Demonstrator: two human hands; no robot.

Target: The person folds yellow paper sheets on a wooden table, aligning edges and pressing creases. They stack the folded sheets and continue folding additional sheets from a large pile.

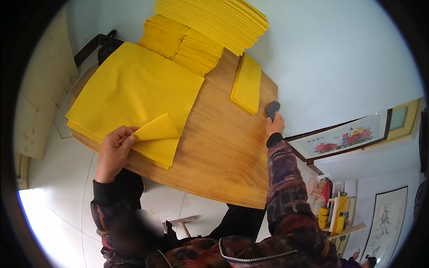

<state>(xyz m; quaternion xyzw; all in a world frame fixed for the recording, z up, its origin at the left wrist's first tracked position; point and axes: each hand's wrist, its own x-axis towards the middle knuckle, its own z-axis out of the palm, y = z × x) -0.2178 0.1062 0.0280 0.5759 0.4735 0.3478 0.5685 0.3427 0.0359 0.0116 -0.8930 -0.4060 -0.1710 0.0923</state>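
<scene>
A broad stack of yellow sheets [138, 91] covers the left part of a wooden table [219, 138]. My left hand [115, 149] pinches the near corner of the top sheet and lifts it, so the corner curls back over the stack. Far to the right, by the table's right edge, my right hand [275, 125] grips a dark grey block [272, 109]; its exact kind I cannot make out. Just left of that block lies a narrow folded yellow strip stack [247, 84].
Tall piles of folded yellow sheets [210, 22] stand at the table's far side against the pale wall [330, 58]. A framed flower picture [344, 136] leans at the right, beyond the table edge. A wooden stool [182, 222] stands on the tiled floor below.
</scene>
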